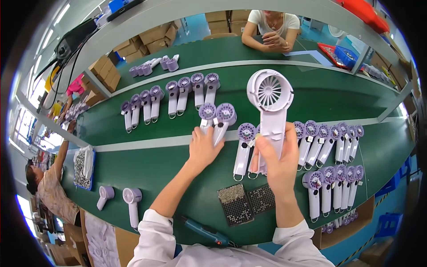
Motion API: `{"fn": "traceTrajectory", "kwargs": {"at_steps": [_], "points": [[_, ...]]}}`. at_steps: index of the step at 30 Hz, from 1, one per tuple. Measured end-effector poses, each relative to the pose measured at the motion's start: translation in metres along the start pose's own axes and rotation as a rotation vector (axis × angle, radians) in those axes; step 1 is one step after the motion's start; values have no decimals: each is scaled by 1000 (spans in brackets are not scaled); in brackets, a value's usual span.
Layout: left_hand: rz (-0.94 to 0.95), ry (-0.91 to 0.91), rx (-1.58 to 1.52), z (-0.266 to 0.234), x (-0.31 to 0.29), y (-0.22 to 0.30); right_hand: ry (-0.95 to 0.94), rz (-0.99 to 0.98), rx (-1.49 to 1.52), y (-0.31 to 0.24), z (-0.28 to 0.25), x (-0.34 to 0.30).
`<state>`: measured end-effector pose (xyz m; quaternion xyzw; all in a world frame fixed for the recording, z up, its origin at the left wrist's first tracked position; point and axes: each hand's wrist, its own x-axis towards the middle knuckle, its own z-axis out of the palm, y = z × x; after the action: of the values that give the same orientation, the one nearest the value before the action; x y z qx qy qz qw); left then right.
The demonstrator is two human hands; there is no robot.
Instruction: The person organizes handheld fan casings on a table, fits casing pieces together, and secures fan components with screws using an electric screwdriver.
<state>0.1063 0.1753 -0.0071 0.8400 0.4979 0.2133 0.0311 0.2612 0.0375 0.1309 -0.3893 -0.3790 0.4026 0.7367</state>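
My right hand (278, 158) grips the handle of a pale lilac hand-held fan housing (270, 102) and holds it upright above the green table (147, 167), its round grille facing me. My left hand (203, 147) reaches forward and rests its fingers on two assembled white-and-purple fans (218, 118) lying on the conveyor strip. More finished fans (243, 149) lie just left of my right hand.
Rows of purple-headed fans (331, 142) lie to the right and others (173, 95) farther back. Two screw trays (247, 202) sit near me, an electric screwdriver (207, 232) at the front edge. A bag of screws (83, 167) lies left. One person works at left (49, 187), another sits opposite (271, 31).
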Motion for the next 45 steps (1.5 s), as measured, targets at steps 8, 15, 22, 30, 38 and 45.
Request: {"fn": "traceTrajectory", "kwargs": {"at_steps": [8, 15, 22, 30, 38, 45], "points": [[14, -90, -137, 55, 131, 47, 91, 2, -74, -1, -7, 10], [-204, -38, -60, 131, 196, 56, 109, -11, -89, -2, -17, 7], [208, 180, 216, 140, 210, -40, 22, -12, 4, -4, 8, 10], [70, -321, -55, -22, -4, 77, 83, -98, 8, -15, -10, 6], [186, -130, 48, 22, -41, 102, 57, -44, 0, -13, 1, 0], [189, -24, -119, 56, -29, 92, 19, -81, -102, -2, 12, -1]]}}
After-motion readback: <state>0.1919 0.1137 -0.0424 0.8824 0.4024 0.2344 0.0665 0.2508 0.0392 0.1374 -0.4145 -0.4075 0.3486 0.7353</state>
